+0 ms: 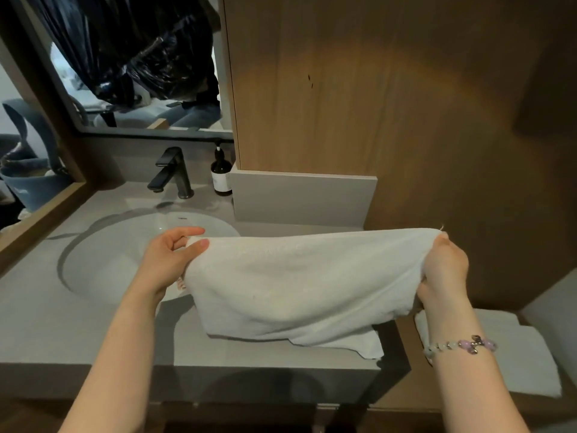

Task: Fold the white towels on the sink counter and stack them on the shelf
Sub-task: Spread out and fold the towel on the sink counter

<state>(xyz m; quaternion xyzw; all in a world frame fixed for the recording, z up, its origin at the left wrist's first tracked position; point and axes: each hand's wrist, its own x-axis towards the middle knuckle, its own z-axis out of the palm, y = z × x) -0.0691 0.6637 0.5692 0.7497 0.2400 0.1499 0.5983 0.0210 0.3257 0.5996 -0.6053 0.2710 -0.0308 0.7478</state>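
Where the counter [62,332] meets the left wall, a blue bucket [31,182] shows past a wooden frame; can't tell if it's a reflection. Mirror [93,98] above, black plastic bag [140,51] showing in it. Black faucet [173,173] and dark soap bottle [221,175] stand at the back, behind the round basin [125,251]. Left hand [170,260] is over the basin's right rim, thumb and fingers pinching the left corner of the white towel [296,276]. Towel is stretched between both hands above the counter. Its lower part sags onto the counter right of the basin, one corner near the front edge, hiding the surface under it. Grey backsplash [299,198] and wood panel [374,104] behind. Right hand [446,267], bead bracelet [462,346] on the wrist, grips the bunched right end. Folded white towels [515,354] lie on the lower shelf [406,370] at far right, partly blocked by that forearm.
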